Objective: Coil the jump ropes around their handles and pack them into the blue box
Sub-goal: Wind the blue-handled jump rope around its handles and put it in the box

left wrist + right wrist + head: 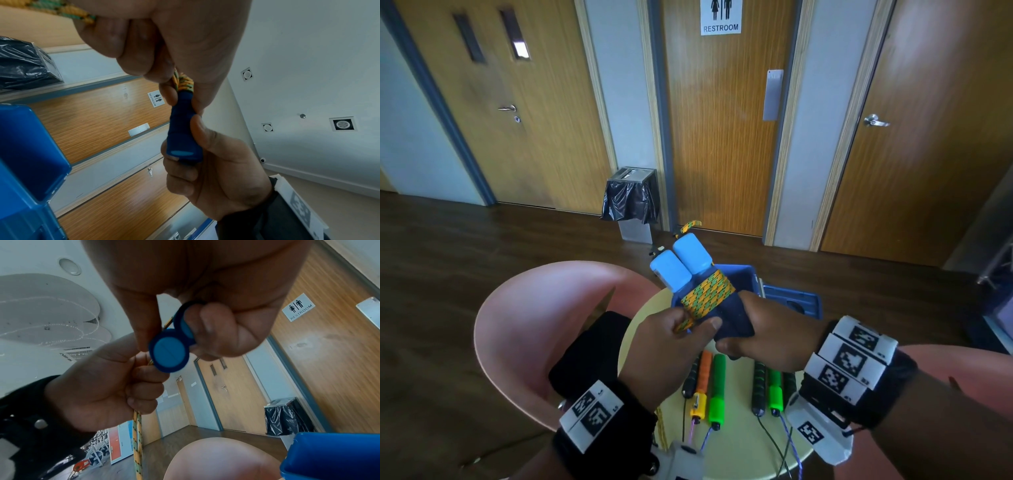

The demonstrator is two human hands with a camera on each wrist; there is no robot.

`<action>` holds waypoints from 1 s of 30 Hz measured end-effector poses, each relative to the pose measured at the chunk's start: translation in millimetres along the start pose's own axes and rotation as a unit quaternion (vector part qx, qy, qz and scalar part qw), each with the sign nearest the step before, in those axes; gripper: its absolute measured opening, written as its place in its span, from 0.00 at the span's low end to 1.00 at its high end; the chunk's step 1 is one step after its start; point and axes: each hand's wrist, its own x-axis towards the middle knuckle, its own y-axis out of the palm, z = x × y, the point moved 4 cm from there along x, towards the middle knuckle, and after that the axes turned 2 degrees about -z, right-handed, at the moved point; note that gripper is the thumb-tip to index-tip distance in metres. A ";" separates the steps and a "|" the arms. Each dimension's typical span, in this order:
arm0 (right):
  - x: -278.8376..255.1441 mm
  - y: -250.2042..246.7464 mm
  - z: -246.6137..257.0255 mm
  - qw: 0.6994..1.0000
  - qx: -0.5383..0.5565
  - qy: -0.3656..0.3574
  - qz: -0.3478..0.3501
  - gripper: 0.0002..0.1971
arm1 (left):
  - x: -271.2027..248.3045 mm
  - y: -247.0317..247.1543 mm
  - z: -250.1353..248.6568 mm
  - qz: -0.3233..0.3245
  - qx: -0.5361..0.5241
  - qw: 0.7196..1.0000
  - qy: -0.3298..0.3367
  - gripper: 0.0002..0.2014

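Two blue handles of one jump rope lie side by side, with yellow-green rope wound round their middle. My right hand grips their dark blue lower ends, whose round light-blue caps show in the right wrist view. My left hand pinches the rope's loose part just below the coil, and the slack rope hangs down from it. The bundle is held above the near edge of the open blue box. The box also shows at the edges of both wrist views.
On the round yellow table lie several other ropes: orange, green and black handles with loose cords. The box lid lies at the right. Pink chairs flank the table; a black bag sits on the left one.
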 end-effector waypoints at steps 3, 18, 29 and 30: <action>0.1 1.8 1.0 0.999 0.002 0.009 -0.044 0.33 | -2.0 1.1 -3.6 -0.019 -0.005 1.000 0.007 0.17; 24.8 -16.9 -32.4 0.970 -0.179 0.113 -0.118 0.28 | -2.6 -1.0 -7.6 0.065 0.273 0.947 0.155 0.18; 18.1 17.0 -25.2 0.928 -0.362 0.082 0.028 0.20 | 32.6 -18.8 -44.4 0.217 0.497 0.774 0.327 0.14; 15.1 21.7 -19.4 0.925 -0.372 0.065 0.050 0.19 | 36.8 -18.6 -45.4 0.226 0.485 0.770 0.348 0.13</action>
